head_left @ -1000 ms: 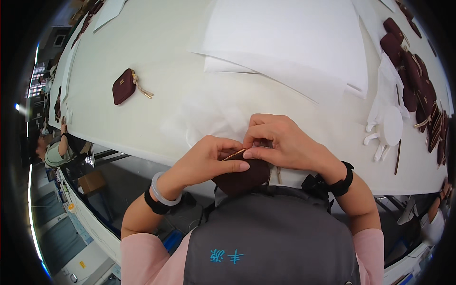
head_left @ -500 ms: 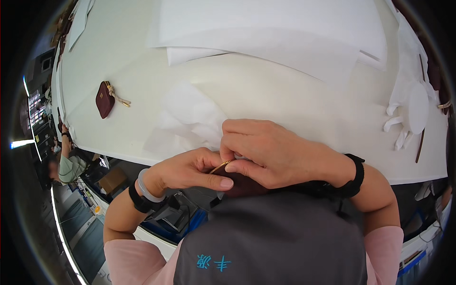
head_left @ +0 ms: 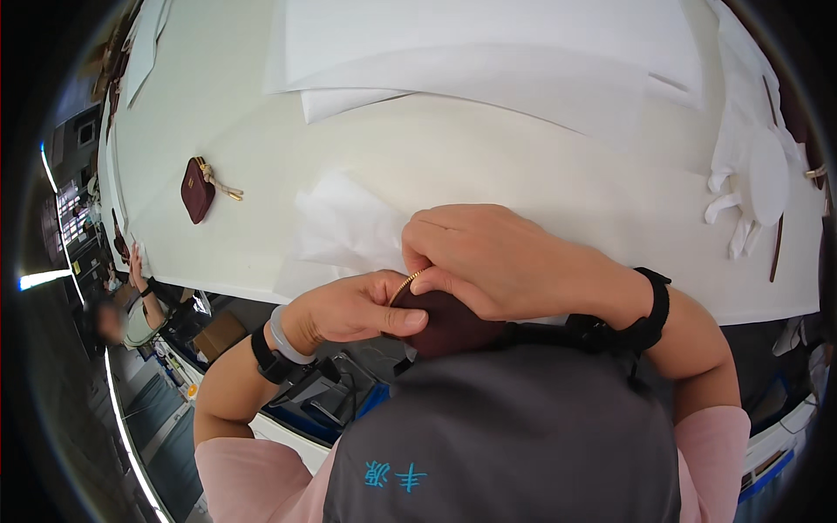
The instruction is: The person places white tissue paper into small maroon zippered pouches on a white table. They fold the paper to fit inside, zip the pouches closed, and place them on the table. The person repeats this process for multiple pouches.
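Both hands pinch a dark red pouch (head_left: 449, 321) just off the near edge of the white table (head_left: 523, 174), left hand (head_left: 353, 307) on its gold zipper (head_left: 403, 287), right hand (head_left: 497, 260) closed over the top; a loosened pinch could drop it below the table.

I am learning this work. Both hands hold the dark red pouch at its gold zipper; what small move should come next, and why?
Probably pull the zipper a little further along. The left hand steadies the dark red pouch from the side, and the right hand pinches at the gold zipper, which shows only a short length between the fingers.
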Demonstrator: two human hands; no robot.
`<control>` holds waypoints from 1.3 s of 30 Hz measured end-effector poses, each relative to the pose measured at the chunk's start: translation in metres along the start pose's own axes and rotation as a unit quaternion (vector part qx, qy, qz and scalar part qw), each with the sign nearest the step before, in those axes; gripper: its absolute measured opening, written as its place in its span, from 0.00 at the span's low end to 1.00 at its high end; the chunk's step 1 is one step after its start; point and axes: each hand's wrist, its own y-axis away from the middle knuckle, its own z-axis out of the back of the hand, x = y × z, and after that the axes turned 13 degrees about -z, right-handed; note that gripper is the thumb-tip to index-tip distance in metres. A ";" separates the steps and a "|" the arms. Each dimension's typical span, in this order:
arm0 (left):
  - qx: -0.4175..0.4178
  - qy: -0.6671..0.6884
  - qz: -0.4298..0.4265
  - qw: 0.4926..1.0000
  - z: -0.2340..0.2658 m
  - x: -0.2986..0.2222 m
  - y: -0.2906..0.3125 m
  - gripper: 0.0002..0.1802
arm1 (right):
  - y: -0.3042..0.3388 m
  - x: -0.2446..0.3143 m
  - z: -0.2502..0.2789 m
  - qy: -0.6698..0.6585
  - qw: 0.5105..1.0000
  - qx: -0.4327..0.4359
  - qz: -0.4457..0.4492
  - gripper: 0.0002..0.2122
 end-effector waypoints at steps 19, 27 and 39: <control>-0.100 0.092 -0.029 0.990 -0.013 0.018 0.003 0.16 | -0.003 0.000 0.002 -0.008 0.999 -0.003 -0.031 0.08; 0.105 0.158 -0.053 0.980 0.027 0.040 0.001 0.21 | 0.000 0.003 0.000 -0.016 0.997 0.037 -0.060 0.08; -0.094 0.055 -0.209 0.972 -0.019 0.008 -0.013 0.26 | 0.036 0.038 0.035 -0.011 0.985 -0.091 -0.144 0.29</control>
